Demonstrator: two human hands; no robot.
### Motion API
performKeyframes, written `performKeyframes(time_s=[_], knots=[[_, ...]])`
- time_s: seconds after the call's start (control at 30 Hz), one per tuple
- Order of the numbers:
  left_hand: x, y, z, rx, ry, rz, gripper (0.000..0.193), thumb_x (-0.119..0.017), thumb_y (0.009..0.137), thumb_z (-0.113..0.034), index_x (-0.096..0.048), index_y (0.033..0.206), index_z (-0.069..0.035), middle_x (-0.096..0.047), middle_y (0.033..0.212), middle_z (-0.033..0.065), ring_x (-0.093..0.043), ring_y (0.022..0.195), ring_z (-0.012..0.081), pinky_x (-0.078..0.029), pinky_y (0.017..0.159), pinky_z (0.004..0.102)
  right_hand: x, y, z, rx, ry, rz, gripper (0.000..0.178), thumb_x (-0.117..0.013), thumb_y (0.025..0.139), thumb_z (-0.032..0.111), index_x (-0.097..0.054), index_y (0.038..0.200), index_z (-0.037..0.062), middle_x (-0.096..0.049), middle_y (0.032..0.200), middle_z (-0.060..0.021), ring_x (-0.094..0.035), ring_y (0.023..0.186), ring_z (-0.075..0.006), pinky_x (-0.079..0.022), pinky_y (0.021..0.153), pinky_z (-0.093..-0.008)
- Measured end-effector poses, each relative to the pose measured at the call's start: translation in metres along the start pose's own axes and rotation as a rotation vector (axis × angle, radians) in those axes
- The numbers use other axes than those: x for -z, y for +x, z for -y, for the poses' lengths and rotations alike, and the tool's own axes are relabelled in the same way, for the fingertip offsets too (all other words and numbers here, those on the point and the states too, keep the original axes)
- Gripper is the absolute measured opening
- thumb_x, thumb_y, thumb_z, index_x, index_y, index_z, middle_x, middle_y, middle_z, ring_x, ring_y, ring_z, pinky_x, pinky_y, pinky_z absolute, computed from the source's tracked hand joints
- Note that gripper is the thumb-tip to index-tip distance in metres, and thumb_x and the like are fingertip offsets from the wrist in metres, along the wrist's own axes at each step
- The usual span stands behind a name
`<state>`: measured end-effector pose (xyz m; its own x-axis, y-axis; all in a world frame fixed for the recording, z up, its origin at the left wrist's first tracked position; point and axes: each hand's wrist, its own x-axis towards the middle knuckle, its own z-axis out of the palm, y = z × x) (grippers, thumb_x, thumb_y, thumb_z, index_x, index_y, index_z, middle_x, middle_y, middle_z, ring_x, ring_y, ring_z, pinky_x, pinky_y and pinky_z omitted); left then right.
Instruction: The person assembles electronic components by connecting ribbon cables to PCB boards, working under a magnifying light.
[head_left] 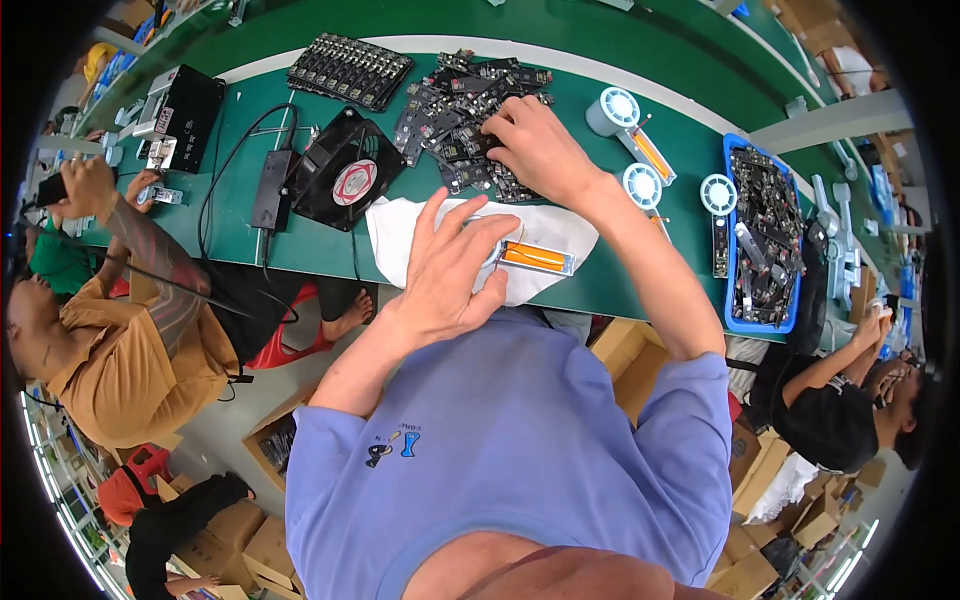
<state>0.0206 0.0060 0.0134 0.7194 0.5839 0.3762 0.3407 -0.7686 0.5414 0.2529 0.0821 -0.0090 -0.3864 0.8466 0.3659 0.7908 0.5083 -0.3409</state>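
My left hand (450, 265) rests over a white cloth (397, 235), thumb and fingers around the head of a handheld fan. That fan's opened handle (535, 257) shows an orange battery cell and points right; its head is mostly hidden under my fingers. Farther off, my right hand (545, 155) reaches into a loose pile of black circuit boards (440, 120). Its thumb and forefinger are apart against the boards, and I see nothing lifted between them. A neat panel of joined boards (350, 72) lies left of the pile.
A black square fan (345, 172), a power adapter (272, 190) and a metal-fronted box (180, 115) stand left. Light-blue handheld fans (613, 110) lie right, beside a blue tray (732, 240) full of boards. People sit at both sides; cardboard boxes (635, 365) stand below the table.
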Motion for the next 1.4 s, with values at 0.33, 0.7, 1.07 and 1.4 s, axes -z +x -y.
performKeyframes(time_s=[0.33,0.7,1.07,1.4], knots=[[-0.034,0.008,0.001,0.009,0.151,-0.174,0.025,-0.08,0.082,-0.01,-0.076,0.107,-0.012,-0.072,0.094,-0.0021,-0.064,0.108,0.0239,-0.027,0.123,0.0611,0.053,-0.03,0.055,-0.443,0.494,-0.195,0.019,-0.066,0.099,0.008,-0.065,0.113,-0.0057,-0.065,0.097,-0.0199,-0.065,0.087,-0.0416,-0.055,0.078,-0.0445],[-0.019,0.02,-0.01,0.225,-0.15,-0.123,0.017,-0.081,0.082,-0.008,-0.08,0.099,-0.011,-0.071,0.084,-0.0048,-0.065,0.095,0.0176,-0.027,0.122,0.0556,0.048,-0.115,0.111,-0.798,0.686,-0.187,0.028,-0.072,0.097,0.003,-0.07,0.125,-0.0011,-0.076,0.099,-0.014,-0.076,0.088,-0.0187,-0.059,0.076,-0.0317],[-0.034,0.015,-0.01,0.138,-0.028,-0.268,0.013,-0.081,0.08,-0.009,-0.076,0.091,-0.011,-0.068,0.083,-0.0034,-0.064,0.093,0.0176,-0.03,0.12,0.055,0.039,-0.113,0.12,-0.705,0.511,-0.257,0.025,-0.074,0.094,0.002,-0.072,0.119,-0.0006,-0.075,0.101,-0.0166,-0.076,0.086,-0.0254,-0.06,0.077,-0.0352],[-0.043,0.014,-0.006,0.058,0.077,-0.318,0.016,-0.081,0.077,-0.008,-0.072,0.089,-0.013,-0.063,0.083,-0.0023,-0.063,0.093,0.0196,-0.037,0.117,0.0537,0.04,-0.11,0.122,-0.627,0.432,-0.235,0.024,-0.074,0.094,0.001,-0.07,0.117,0.0011,-0.068,0.102,-0.0149,-0.074,0.079,-0.0276,-0.06,0.07,-0.0382]])
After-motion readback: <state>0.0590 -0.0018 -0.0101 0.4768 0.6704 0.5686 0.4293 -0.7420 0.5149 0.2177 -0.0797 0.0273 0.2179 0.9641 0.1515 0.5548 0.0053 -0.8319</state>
